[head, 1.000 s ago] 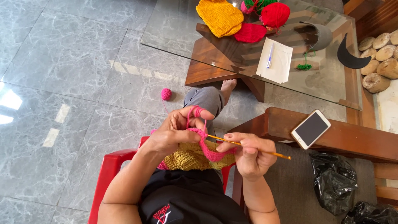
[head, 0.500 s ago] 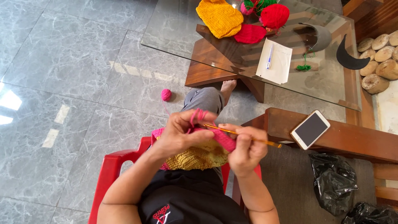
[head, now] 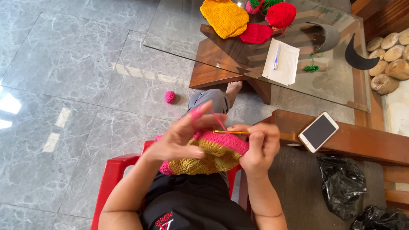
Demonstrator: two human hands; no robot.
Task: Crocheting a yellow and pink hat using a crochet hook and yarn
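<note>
1. A glass tabletop (head: pixel 179 30) fills the upper right of the frame; on it lie one yellow knitted piece (head: pixel 224 17), one flat red piece (head: pixel 255 33), one red yarn ball (head: pixel 281 14) and one sheet of paper (head: pixel 281 64) with a pen.
2. One red plastic chair (head: pixel 111 179) sits at lower centre.
3. The pink and mustard crochet piece (head: pixel 213 154) lies at centre, between both hands.
4. The left hand (head: pixel 181 138) grips its left edge, fingers spread, pink strand over one finger.
5. The right hand (head: pixel 260 147) pinches one yellow crochet hook (head: pixel 232 132) and the work's right edge.
6. One phone (head: pixel 318 131) lies right of it on a wooden ledge.
7. One small pink yarn ball (head: pixel 170 97) rests on the floor above the hands.
</note>
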